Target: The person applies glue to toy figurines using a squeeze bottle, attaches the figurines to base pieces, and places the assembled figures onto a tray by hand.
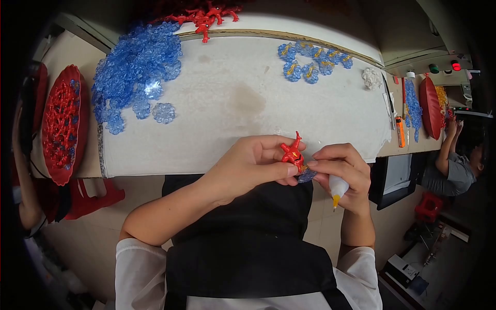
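Above my lap, at the near edge of the table, my left hand [250,166] pinches a small glossy red plastic figure [292,155] between thumb and fingers. A translucent blue flower-shaped piece [307,176] sits against the figure's lower end, partly hidden by fingers. Thumb and index finger of my right hand [347,168] touch that joint. Tucked in the same right hand is a white squeeze bottle [338,185], its yellow nozzle and thin needle tip pointing down toward me.
Blue flower pieces [137,67] are heaped at the far left. Several with yellow marks [310,73] lie far right, near crumpled white material [371,78] and an orange-handled tool [400,132]. Red figures [206,20] lie along the back ledge. A red basket [50,155] stands left; a co-worker [450,170] sits right.
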A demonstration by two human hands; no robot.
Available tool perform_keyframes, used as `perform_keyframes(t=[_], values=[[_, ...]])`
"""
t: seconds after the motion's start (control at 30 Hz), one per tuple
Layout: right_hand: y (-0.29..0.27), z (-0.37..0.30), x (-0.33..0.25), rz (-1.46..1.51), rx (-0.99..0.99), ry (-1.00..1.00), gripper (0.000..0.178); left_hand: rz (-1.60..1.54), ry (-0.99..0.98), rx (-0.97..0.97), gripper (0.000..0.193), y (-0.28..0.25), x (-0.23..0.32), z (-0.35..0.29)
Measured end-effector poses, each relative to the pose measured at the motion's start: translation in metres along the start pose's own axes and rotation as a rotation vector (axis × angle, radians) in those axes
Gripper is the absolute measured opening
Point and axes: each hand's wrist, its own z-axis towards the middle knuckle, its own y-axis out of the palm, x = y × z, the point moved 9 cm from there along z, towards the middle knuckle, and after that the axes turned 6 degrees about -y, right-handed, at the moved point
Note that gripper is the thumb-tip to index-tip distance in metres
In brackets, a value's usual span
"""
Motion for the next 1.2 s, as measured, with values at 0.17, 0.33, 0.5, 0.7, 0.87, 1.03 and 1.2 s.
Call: perform_keyframes(t=[0.17,0.33,0.5,0.7,0.87,1.03,1.2], values=[[0.001,-0.001,0.004,0.018,-0.007,0.005,0.026,0.162,0.103,0.067,0.041,-0.002,0.009,-0.005],[0.003,-0.002,0.005,0.026,-0.006,-0.001,0.025,0.197,0.124,0.099,0.042,-0.004,0.011,-0.008],[0.004,-0.003,0.005,0.018,0.003,-0.005,0.025,0.266,0.166,0.128,0.041,-0.003,0.012,-0.011],[0.005,-0.002,-0.003,-0.079,0.005,-0.095,0.025,0.333,0.215,0.135,0.039,-0.001,0.017,-0.013],[0.008,-0.002,-0.008,-0.167,-0.005,-0.173,0.025,0.387,0.254,0.199,0.04,-0.003,0.019,-0.015],[0.01,-0.004,-0.008,-0.149,0.009,-0.204,0.023,0.433,0.236,0.204,0.04,-0.002,0.019,-0.015],[0.01,-0.007,-0.01,-0.156,0.035,-0.231,0.021,0.44,0.226,0.202,0.038,-0.001,0.018,-0.015]])
